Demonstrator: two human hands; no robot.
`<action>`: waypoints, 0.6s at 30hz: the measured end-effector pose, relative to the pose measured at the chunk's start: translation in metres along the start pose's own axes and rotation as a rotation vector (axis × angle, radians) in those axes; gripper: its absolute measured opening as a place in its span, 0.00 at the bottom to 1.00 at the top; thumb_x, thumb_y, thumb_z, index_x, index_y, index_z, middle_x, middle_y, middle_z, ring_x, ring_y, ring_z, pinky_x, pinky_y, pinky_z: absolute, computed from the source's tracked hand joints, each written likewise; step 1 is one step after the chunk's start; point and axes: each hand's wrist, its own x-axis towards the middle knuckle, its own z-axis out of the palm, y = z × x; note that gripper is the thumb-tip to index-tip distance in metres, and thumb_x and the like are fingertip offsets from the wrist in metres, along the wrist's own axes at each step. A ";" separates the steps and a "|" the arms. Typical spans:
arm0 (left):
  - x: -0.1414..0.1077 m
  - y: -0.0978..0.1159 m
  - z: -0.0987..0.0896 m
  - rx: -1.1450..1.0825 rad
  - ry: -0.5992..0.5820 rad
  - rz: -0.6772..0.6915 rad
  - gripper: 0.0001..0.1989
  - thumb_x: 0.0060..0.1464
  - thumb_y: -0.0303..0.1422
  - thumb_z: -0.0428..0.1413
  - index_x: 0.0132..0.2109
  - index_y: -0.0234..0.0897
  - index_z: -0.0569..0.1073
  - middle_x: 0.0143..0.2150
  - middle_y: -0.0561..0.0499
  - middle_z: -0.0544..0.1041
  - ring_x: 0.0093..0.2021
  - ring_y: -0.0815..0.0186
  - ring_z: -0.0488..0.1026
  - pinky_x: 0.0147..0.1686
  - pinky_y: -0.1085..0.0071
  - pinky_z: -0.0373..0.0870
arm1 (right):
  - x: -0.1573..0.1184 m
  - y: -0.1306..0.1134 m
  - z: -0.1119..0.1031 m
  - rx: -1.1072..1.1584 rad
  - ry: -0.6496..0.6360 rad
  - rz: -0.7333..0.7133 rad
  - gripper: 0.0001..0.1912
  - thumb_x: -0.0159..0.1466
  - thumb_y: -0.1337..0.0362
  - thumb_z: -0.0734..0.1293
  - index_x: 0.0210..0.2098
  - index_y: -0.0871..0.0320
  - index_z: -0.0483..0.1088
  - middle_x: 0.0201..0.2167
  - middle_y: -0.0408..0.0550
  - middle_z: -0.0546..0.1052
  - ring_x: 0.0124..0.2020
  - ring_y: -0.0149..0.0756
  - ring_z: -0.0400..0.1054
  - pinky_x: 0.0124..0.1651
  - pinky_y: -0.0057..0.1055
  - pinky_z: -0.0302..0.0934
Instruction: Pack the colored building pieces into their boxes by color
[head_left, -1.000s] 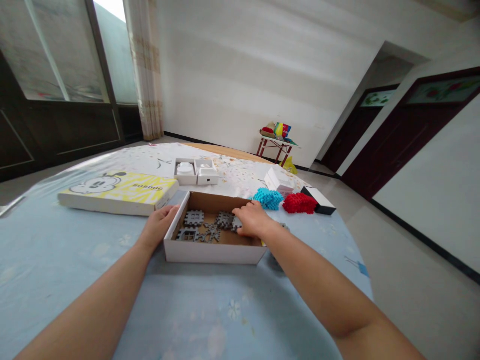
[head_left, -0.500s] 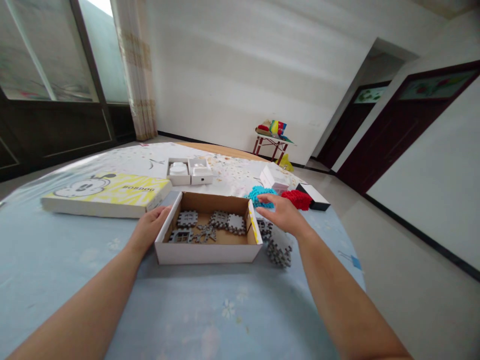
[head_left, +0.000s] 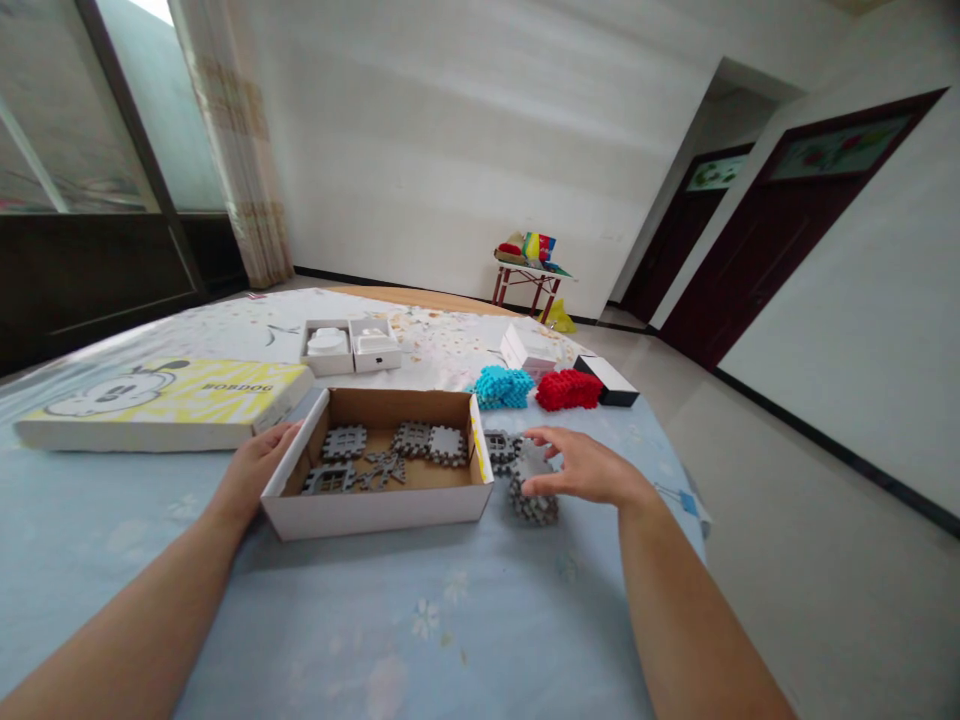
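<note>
An open cardboard box (head_left: 382, 512), white outside and brown inside, sits in front of me. In it lie several grey interlocking plastic tiles (head_left: 411, 438), some of them with window-like openings. My left hand (head_left: 259, 465) grips the box at its left wall; its fingertips are partly hidden. Right of the box, a stack of grey tiles (head_left: 532, 505) stands on the tablecloth, with further grey tiles (head_left: 501, 450) behind it. My right hand (head_left: 581, 466) is over the stack, thumb and fingers apart around its upper part. Whether they touch it I cannot tell.
A yellow-and-white box lid (head_left: 172, 405) lies at the left. Behind the box stands a small white two-part box (head_left: 328, 350). Blue pieces (head_left: 502, 387), red pieces (head_left: 568, 389), a white box (head_left: 527, 350) and a black-and-white box (head_left: 609, 380) sit at the back right.
My right hand has come down from above the blue pieces to the grey stack, its fingers still apart. My left hand stays at the box wall. The view has shifted slightly to the right.
</note>
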 end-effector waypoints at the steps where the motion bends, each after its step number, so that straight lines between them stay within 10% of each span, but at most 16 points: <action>1: 0.000 0.001 0.000 -0.049 -0.006 -0.014 0.34 0.33 0.60 0.51 0.36 0.33 0.74 0.25 0.51 0.75 0.30 0.62 0.70 0.28 0.73 0.66 | -0.002 -0.003 0.001 -0.051 -0.026 0.005 0.43 0.44 0.45 0.69 0.55 0.55 0.59 0.52 0.54 0.67 0.46 0.44 0.66 0.46 0.38 0.60; 18: -0.003 0.003 0.000 -0.250 -0.052 -0.113 0.36 0.26 0.58 0.58 0.37 0.31 0.74 0.22 0.53 0.74 0.27 0.65 0.68 0.27 0.73 0.64 | -0.002 -0.012 0.001 -0.099 0.076 -0.133 0.33 0.51 0.56 0.67 0.55 0.57 0.60 0.52 0.53 0.66 0.53 0.42 0.60 0.55 0.38 0.52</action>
